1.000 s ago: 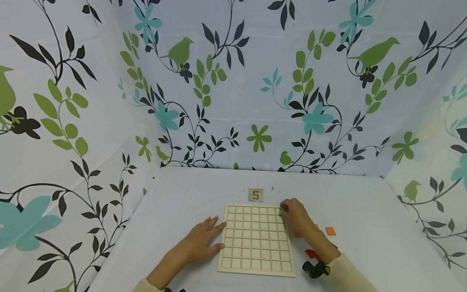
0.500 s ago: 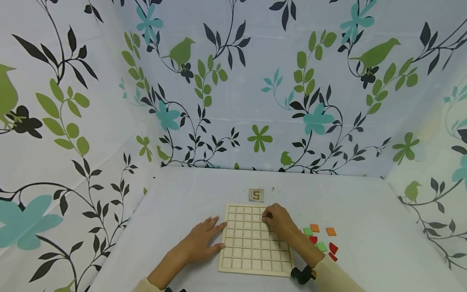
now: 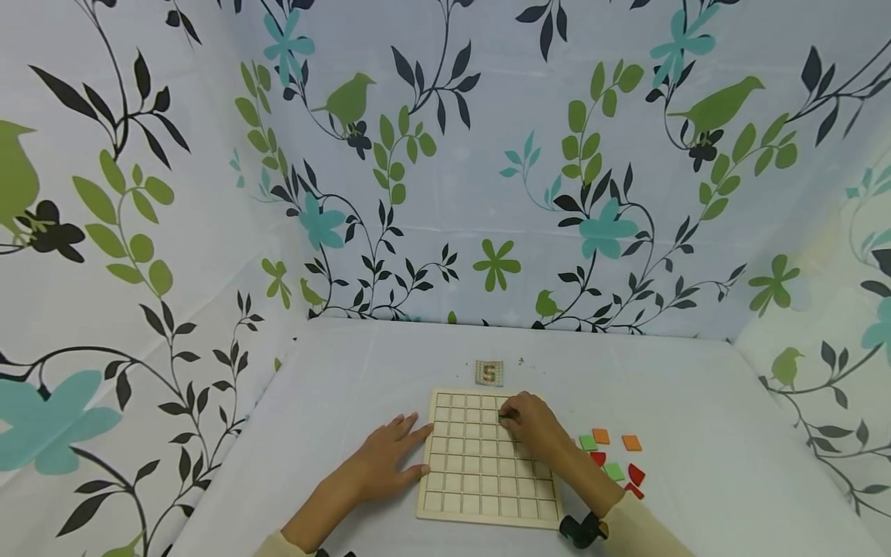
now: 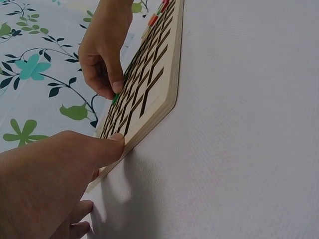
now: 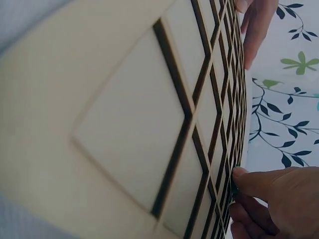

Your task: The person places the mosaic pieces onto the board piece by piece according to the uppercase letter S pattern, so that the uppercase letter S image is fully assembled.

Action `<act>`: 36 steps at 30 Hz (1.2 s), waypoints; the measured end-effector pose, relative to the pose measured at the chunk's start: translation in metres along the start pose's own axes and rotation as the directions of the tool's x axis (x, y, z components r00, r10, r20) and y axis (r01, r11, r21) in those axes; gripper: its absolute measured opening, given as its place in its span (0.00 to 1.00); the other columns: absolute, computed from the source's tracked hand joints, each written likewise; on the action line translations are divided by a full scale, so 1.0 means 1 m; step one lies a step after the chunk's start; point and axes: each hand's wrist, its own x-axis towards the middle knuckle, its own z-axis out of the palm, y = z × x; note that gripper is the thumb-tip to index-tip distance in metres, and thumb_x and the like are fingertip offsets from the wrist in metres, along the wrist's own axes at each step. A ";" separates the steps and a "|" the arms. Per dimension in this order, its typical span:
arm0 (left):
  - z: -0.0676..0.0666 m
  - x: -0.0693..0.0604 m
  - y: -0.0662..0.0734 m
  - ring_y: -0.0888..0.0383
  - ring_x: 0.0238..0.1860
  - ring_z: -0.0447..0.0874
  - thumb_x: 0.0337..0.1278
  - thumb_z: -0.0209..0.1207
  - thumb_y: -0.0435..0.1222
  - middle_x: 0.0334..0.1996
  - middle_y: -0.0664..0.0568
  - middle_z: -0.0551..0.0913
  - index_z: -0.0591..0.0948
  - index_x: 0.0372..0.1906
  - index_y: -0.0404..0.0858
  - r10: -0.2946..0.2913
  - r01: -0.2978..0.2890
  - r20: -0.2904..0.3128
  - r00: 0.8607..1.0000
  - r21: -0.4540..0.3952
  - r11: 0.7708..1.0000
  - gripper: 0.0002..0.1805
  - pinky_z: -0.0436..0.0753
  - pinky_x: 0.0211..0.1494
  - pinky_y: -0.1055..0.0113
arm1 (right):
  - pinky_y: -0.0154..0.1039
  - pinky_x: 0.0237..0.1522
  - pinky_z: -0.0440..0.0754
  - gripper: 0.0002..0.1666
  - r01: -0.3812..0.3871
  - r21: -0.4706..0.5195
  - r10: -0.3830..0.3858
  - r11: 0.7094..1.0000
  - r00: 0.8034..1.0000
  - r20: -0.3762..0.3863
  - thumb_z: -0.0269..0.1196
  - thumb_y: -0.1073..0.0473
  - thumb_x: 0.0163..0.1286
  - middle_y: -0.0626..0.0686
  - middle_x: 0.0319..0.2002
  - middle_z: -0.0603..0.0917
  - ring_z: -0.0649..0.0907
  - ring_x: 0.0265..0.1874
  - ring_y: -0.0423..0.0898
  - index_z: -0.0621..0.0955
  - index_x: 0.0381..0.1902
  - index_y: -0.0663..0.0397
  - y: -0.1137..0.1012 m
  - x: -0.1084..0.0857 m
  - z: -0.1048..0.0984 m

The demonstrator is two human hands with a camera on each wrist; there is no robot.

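A light wooden grid board (image 3: 471,462) lies on the white table. My left hand (image 3: 381,462) rests at its left edge with the fingers spread; in the left wrist view the thumb of that hand (image 4: 60,172) touches the frame. Over the upper right cells, my right hand (image 3: 539,425) pinches a small green piece (image 4: 115,98) between thumb and fingers, held at the board. The right wrist view has the right hand (image 5: 281,199) low at the right, its fingers partly hiding the green piece (image 5: 234,187).
Right of the board lie loose pieces: orange squares (image 3: 631,442), light green squares (image 3: 614,472) and red curved pieces (image 3: 636,473). A small patterned card (image 3: 489,373) lies behind the board. Floral cloth (image 3: 445,155) hangs at the back and sides.
My right hand has moved left from the board's top right corner to cells further in, with the green piece, uncovering the loose pieces. The left hand has stayed put.
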 end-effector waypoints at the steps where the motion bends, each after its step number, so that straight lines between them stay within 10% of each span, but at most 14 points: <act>1: 0.000 0.000 0.000 0.32 0.82 0.55 0.75 0.57 0.60 0.82 0.37 0.59 0.66 0.82 0.48 0.002 -0.002 0.000 1.000 0.003 1.000 0.39 0.59 0.79 0.31 | 0.45 0.47 0.85 0.05 0.000 0.004 0.000 1.000 1.000 -0.001 0.69 0.68 0.71 0.49 0.41 0.84 0.81 0.42 0.44 0.87 0.43 0.56 0.001 0.000 0.000; 21: 0.002 0.002 -0.002 0.34 0.82 0.55 0.75 0.56 0.60 0.83 0.39 0.59 0.66 0.82 0.50 -0.002 0.002 -0.002 1.000 0.025 1.000 0.39 0.59 0.80 0.32 | 0.51 0.52 0.84 0.05 0.003 -0.050 -0.002 0.999 0.999 0.033 0.68 0.67 0.73 0.50 0.43 0.83 0.81 0.47 0.49 0.87 0.44 0.55 0.006 -0.003 -0.008; 36: 0.000 0.001 0.001 0.33 0.83 0.55 0.75 0.56 0.59 0.83 0.39 0.58 0.65 0.82 0.48 -0.012 0.012 0.020 1.000 0.018 1.000 0.38 0.59 0.80 0.32 | 0.59 0.61 0.84 0.21 -0.231 -0.036 0.228 0.972 0.971 -0.072 0.68 0.59 0.75 0.62 0.60 0.82 0.82 0.60 0.63 0.83 0.63 0.60 0.074 -0.074 -0.105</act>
